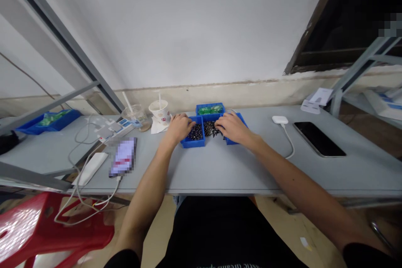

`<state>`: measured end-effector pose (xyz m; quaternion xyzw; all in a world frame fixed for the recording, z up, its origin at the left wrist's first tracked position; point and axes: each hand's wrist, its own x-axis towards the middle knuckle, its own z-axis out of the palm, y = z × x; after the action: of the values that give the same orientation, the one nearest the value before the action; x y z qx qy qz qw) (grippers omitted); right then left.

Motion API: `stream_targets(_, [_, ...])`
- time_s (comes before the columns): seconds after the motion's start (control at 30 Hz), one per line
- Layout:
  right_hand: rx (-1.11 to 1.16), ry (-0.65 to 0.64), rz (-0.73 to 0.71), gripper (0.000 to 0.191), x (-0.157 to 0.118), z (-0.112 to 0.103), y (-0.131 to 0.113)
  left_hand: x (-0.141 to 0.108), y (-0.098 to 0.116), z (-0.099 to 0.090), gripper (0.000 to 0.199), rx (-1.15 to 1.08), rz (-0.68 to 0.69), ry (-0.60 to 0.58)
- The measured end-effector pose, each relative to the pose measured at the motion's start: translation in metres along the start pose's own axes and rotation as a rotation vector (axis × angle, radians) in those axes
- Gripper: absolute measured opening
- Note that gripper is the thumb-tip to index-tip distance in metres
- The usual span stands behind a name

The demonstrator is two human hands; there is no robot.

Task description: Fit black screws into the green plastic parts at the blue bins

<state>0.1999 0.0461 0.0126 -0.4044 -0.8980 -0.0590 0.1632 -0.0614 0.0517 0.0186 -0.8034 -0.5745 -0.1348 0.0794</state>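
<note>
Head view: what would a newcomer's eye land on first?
Probably the bright red stool at lower left. Then mid-table, where the left hand and right hand are at blue trays with small dark pieces. At right lies a dark-screened phone.

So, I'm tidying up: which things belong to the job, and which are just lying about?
Likely the job's: left blue bin by left hand, its dark pieces, right blue bin by right hand, back blue bin.
Likely lying about: paper cup, clear cup, lit phone, black phone.
</note>
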Motion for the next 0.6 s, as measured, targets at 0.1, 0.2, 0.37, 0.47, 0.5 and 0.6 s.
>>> stream_targets(0.1, [-0.058, -0.157, -0.086, 0.024, 0.014, -0.003, -0.009, -0.001, 0.004, 0.001, 0.044, 0.026, -0.077, 0.042])
stream_targets(0.2, [-0.105, -0.247, -0.11, 0.021, 0.027, -0.003, -0.019, -0.001, 0.013, -0.002, 0.049, -0.038, -0.094, 0.158])
stream_targets(0.37, [-0.113, -0.319, -0.101, 0.019, 0.038, 0.008, -0.029, -0.002, 0.023, -0.007, 0.048, -0.185, -0.033, 0.262])
stream_targets(0.47, [-0.093, -0.301, -0.111, 0.023, 0.04, 0.014, -0.027, -0.003, 0.027, -0.009, 0.046, -0.235, -0.001, 0.28])
stream_targets(0.5, [-0.069, -0.292, -0.114, 0.023, 0.04, 0.014, -0.025, -0.003, 0.027, -0.009, 0.046, -0.246, 0.01, 0.287])
stream_targets(0.6, [0.078, -0.242, -0.098, 0.02, 0.039, 0.006, -0.012, -0.005, 0.03, -0.012, 0.042, -0.285, 0.051, 0.32])
